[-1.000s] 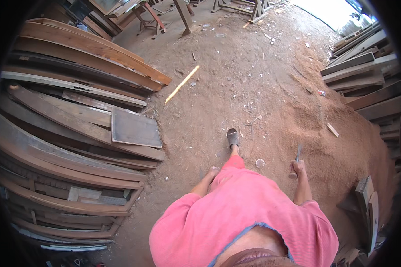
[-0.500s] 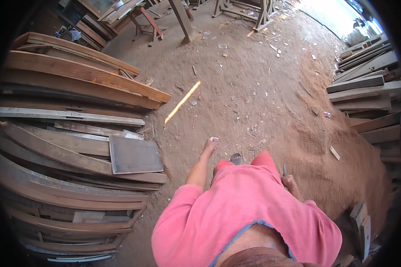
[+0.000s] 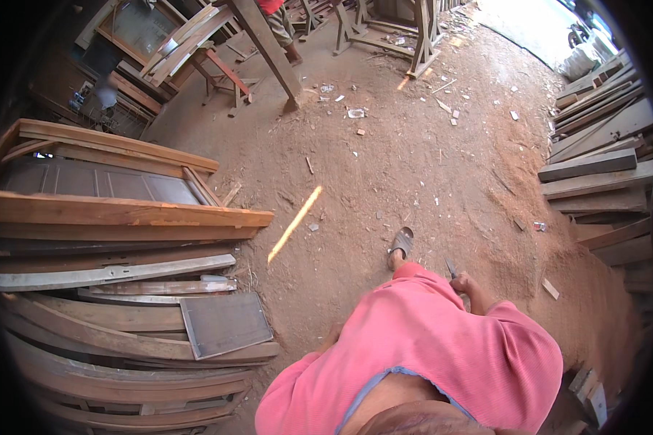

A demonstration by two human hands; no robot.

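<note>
My right hand (image 3: 463, 283), beside my pink-clad body, is closed round a long grey tool (image 3: 452, 268) that looks like a blade or chisel, pointing forward. Only a sliver of my left arm (image 3: 333, 334) shows at the left of my torso; its hand and fingers are hidden. One sandalled foot (image 3: 401, 245) is forward on the dusty, sawdust-strewn floor (image 3: 370, 167).
Wooden frames and planks (image 3: 123, 216) line the left, more boards (image 3: 598, 174) the right. A post (image 3: 283, 87), sawhorses (image 3: 421, 51) and a red trestle (image 3: 229, 72) stand ahead, near a person in red (image 3: 276, 22). A bright opening (image 3: 522, 22) is at top right.
The floor and stacks have shifted down the view as I walk forward. My left hand swung forward, then back out of sight. The person in red has come into view.
</note>
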